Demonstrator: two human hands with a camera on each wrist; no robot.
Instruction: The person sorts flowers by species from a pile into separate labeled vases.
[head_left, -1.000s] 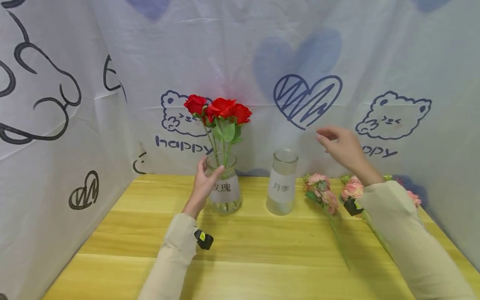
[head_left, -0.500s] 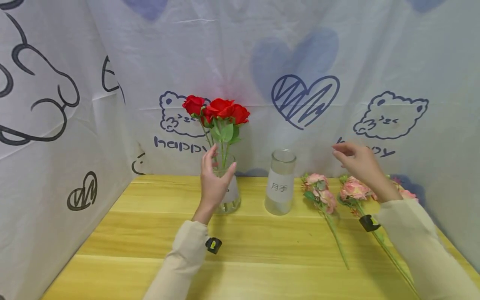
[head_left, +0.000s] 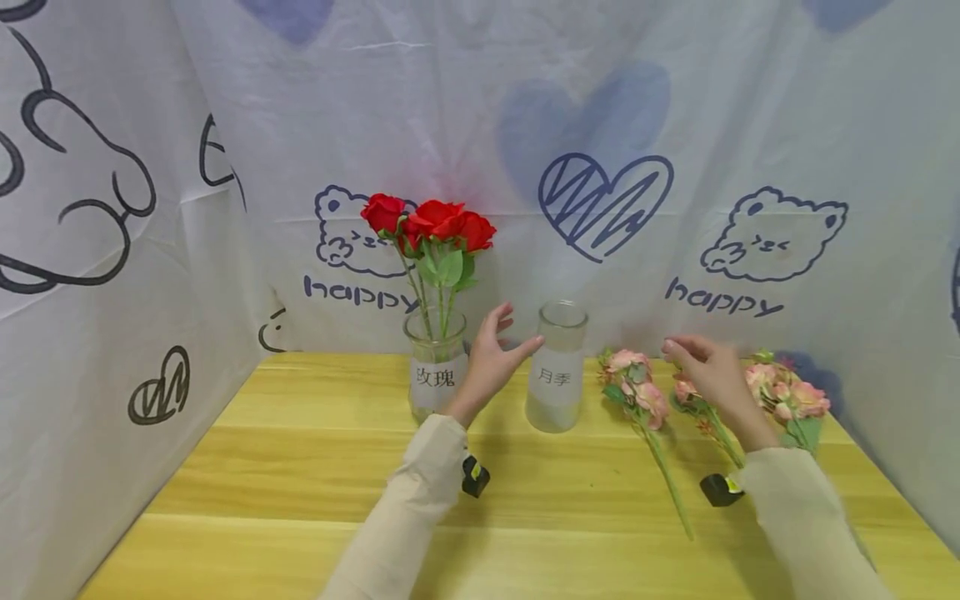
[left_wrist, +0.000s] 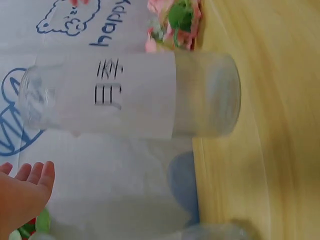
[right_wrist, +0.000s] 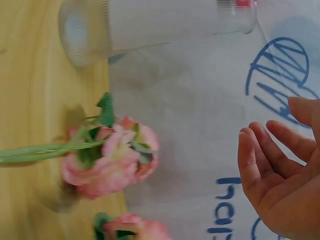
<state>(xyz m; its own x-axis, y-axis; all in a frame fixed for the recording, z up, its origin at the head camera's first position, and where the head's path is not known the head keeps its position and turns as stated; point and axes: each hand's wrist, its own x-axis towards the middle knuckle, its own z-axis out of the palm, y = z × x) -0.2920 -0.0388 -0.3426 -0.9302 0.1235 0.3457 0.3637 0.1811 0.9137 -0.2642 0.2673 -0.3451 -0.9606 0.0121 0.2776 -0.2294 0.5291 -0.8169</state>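
Observation:
My left hand (head_left: 489, 362) hovers between two glass vases, fingers spread and holding nothing, its thumb close to the straight vase (head_left: 557, 375). That vase has a white label with dark characters and no flowers in it. To the left, the flared vase (head_left: 437, 367) holds several red roses (head_left: 435, 221), standing upright. Over the pink flowers at the right is my right hand (head_left: 712, 379), its fingers relaxed with nothing between them. A pink flower stem (head_left: 637, 387) lies just left of it; another pink flower (head_left: 690, 392) is partly hidden behind it. In the right wrist view, pink blossoms (right_wrist: 112, 160) lie below the fingers.
Further pink blossoms (head_left: 798, 396) lie at the right side of the wooden table (head_left: 285, 467). A white printed cloth (head_left: 480, 108) hangs behind the table and along its sides, close beyond the vases.
My left hand has let go of the flared vase and moved right toward the straight vase. My right hand has come down and to the right, over the pink flowers.

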